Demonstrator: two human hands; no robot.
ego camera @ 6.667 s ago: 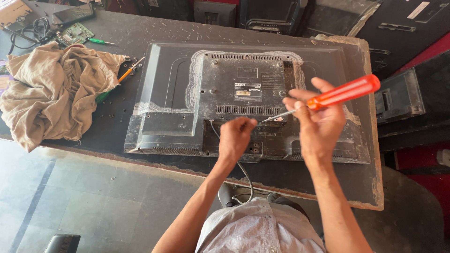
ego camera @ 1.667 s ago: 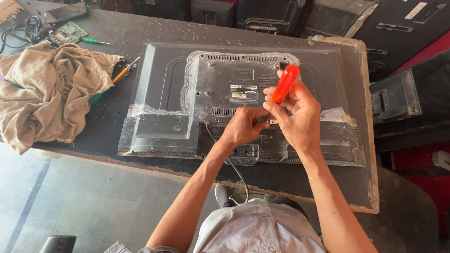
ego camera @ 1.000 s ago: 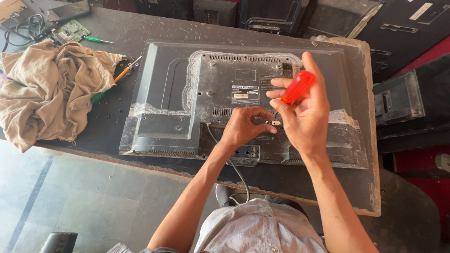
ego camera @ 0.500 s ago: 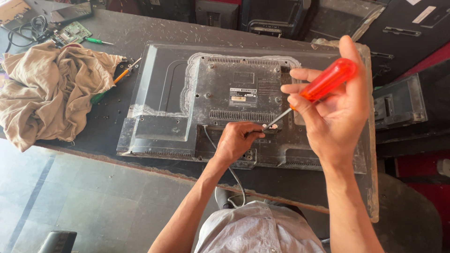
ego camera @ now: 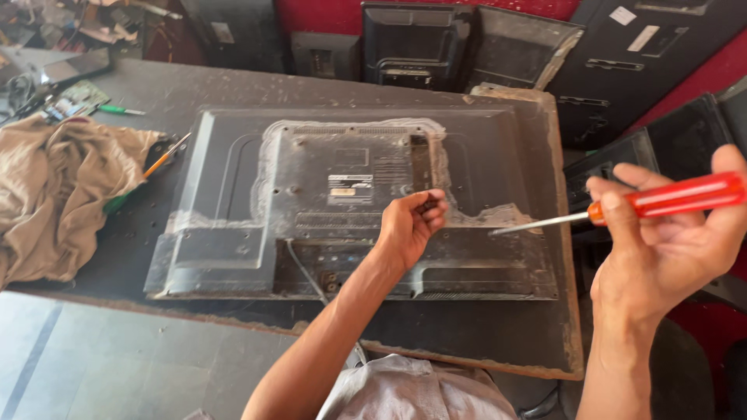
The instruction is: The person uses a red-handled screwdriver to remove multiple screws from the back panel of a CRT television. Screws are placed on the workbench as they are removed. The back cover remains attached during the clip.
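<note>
Landmark: the flat-panel TV [ego camera: 350, 210], face down on the dark worktable [ego camera: 482, 342], back cover up.

Nearest: right hand [ego camera: 661, 257] off the TV's right edge, lifted clear of it. Fingers curled around a red-handled screwdriver [ego camera: 661, 201]; shaft points left, tip hangs over the TV's right side, not touching.

Left hand [ego camera: 408, 225] over the TV's centre, just right of the label area. Fingertips bunched together as if pinching something small; what exactly, I cannot tell.

Grey cable [ego camera: 303, 268] exits at the TV's near edge.

Left of the TV: crumpled beige cloth [ego camera: 62, 194], with an orange-handled tool [ego camera: 165, 155] between cloth and TV. Further back-left: green circuit board [ego camera: 82, 95].

Behind the TV: more dark monitor shells [ego camera: 467, 47] stacked against a red wall.

Progress, my read: back cover still seated flat on the chassis, no gap visible. Driver is off the work, so this looks like between screws. Cover removal still pending. Screw count remaining: can't resolve.
</note>
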